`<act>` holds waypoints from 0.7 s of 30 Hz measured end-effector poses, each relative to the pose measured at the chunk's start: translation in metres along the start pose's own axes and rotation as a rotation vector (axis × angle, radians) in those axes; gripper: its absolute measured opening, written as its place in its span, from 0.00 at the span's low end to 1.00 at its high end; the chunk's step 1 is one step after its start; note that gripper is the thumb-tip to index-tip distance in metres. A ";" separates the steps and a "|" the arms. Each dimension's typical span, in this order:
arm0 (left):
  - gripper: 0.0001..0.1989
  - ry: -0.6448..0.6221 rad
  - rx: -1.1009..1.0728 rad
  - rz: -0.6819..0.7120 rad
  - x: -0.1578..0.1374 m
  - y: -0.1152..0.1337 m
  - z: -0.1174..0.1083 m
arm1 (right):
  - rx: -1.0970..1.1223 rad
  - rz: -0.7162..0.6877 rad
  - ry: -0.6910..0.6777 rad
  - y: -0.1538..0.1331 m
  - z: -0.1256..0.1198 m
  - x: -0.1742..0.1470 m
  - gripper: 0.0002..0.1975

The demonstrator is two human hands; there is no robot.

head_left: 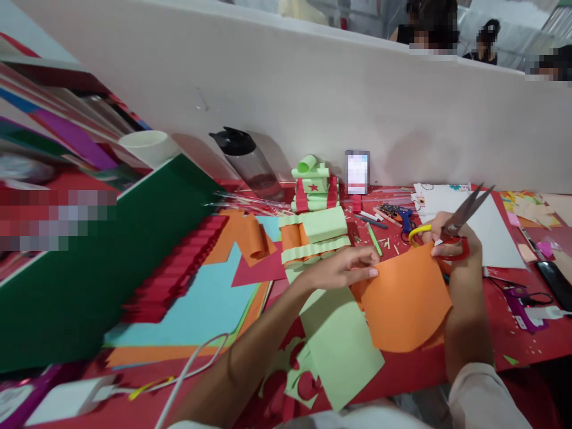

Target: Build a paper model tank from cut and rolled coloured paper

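An orange paper sheet [406,304] with a curved lower edge hangs between my two hands above the table. My left hand [353,267] pinches its upper left corner between thumb and fingers. At the upper right corner, my right hand [453,238] grips the sheet and also carries scissors [460,220] with yellow and red handles, blades parted and pointing up to the right. Below the sheet lies a light green paper sheet [342,345]. Just behind my left hand are green and orange rolled paper pieces [315,229].
A green paper tank model [313,185] stands by the wall, between a dark-lidded bottle [250,161] and a phone [357,173]. Coloured paper sheets [205,298] and red folded paper [179,268] lie left, beside a leaning green board [111,256]. A white cable [196,357] crosses the front left.
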State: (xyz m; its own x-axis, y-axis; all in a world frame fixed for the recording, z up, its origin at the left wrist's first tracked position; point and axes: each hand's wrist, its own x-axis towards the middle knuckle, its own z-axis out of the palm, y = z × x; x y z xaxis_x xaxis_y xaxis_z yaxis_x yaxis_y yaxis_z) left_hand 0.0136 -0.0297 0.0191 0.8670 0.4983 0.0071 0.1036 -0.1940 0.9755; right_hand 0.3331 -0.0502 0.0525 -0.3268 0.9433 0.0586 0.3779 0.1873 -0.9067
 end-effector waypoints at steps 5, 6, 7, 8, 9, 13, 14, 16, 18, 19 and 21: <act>0.19 0.119 0.135 -0.127 -0.020 -0.013 0.003 | 0.014 0.019 -0.108 -0.017 -0.005 0.012 0.23; 0.19 0.145 0.217 -0.146 -0.021 -0.018 0.005 | -0.029 0.034 -0.136 -0.018 -0.006 0.015 0.22; 0.19 0.163 0.289 -0.170 -0.022 -0.023 0.007 | -0.098 0.066 -0.157 -0.018 -0.005 0.018 0.20; 0.19 0.175 0.352 -0.191 -0.022 -0.029 0.010 | -0.198 0.115 -0.171 -0.017 -0.004 0.022 0.18; 0.18 0.193 0.407 -0.200 -0.022 -0.036 0.013 | -0.320 0.169 -0.180 -0.017 -0.003 0.024 0.16; 0.13 0.230 0.611 -0.242 -0.023 -0.055 0.027 | -0.792 0.377 -0.257 -0.014 0.006 0.031 0.11; 0.13 0.242 0.661 -0.271 -0.023 -0.058 0.030 | -0.850 0.417 -0.286 -0.014 0.009 0.032 0.11; 0.14 0.256 0.746 -0.323 -0.025 -0.060 0.035 | -0.890 0.488 -0.330 -0.014 0.011 0.033 0.13; 0.15 0.254 0.790 -0.339 -0.027 -0.061 0.039 | -0.871 0.564 -0.355 -0.012 0.012 0.034 0.16; 0.15 0.252 0.790 -0.332 -0.028 -0.062 0.040 | -0.861 0.602 -0.359 -0.009 0.012 0.035 0.17; 0.15 0.251 0.769 -0.302 -0.031 -0.064 0.043 | -0.863 0.667 -0.361 -0.002 0.010 0.035 0.19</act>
State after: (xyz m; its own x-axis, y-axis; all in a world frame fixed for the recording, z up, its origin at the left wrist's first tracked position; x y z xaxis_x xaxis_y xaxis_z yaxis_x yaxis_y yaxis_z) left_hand 0.0011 -0.0687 -0.0529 0.6248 0.7754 -0.0917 0.6924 -0.4959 0.5241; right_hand 0.3125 -0.0199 0.0523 -0.0152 0.8179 -0.5751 0.9912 -0.0631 -0.1160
